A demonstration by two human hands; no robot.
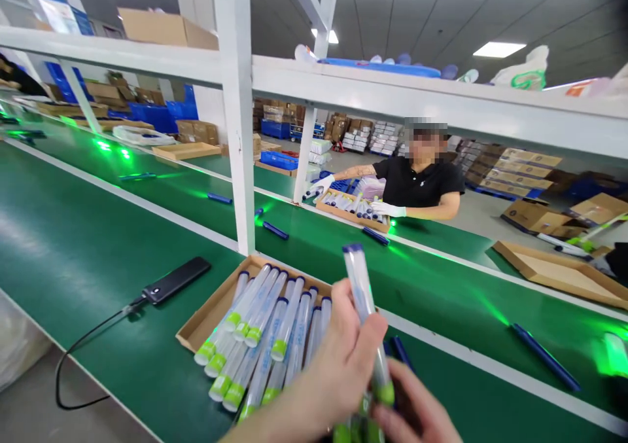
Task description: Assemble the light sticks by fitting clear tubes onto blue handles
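Note:
A clear plastic tube (360,279) with a dark blue cap and a light green end stands tilted in my left hand (346,351), thumb and fingers wrapped round it. Low in the view, my right hand (417,407) is by the green end of that tube, its fingers bent around tubes whose green ends show beneath; part of the hand is hidden and blurred. Left of my hands, a shallow cardboard tray (203,318) holds several similar tubes (265,364) lying in a pile, blue caps toward the far side.
A black power bank (179,279) with a cable lies left of the tray. Dark blue flashlights (544,356) lie on the green belt, some shining green. A white post (238,116) rises behind the tray. Across the line, a gloved person (422,181) handles another filled tray (353,211).

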